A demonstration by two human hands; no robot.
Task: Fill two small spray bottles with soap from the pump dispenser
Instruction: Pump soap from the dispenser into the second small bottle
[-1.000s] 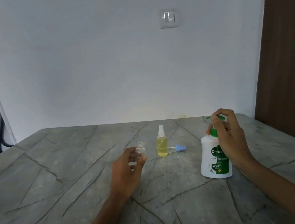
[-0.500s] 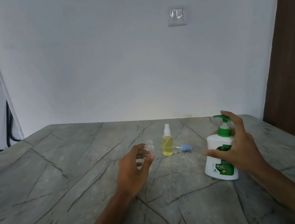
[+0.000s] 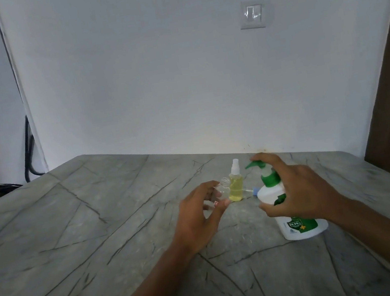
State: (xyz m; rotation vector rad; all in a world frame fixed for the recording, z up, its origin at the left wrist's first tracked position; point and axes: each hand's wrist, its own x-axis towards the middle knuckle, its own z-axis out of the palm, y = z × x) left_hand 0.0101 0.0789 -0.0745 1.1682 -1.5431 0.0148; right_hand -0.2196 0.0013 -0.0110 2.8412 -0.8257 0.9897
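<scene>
On the grey veined counter (image 3: 99, 230), nearest on the right-hand half, a white pump dispenser (image 3: 303, 229) with a green label is gripped by the right hand (image 3: 300, 191): palm and fingers are wrapped round its body and the forefinger is laid over the green pump head (image 3: 254, 164), whose nozzle is pointed left. The dispenser appears tilted that way; whether its base is lifted off the counter cannot be told. Just left of it and a little farther back, a small clear bottle (image 3: 223, 188) is held by the left hand (image 3: 198, 215), with curled fingers behind it and the thumb in front. Its threaded neck is uncapped and no liquid can be made out inside. Touching or just beside it, toward the back edge, a second small spray bottle (image 3: 236, 187) stands upright, filled with yellow liquid and closed with its white sprayer. A blue sprayer top (image 3: 255, 191) lies on the counter between that bottle and the dispenser. Half the task is therefore judged done: one bottle is filled and closed. Still to be done are bringing the nozzle over the open neck, pumping soap in, and screwing on the blue top. Behind the counter, a white wall with a light switch (image 3: 251, 14) is seen.
</scene>
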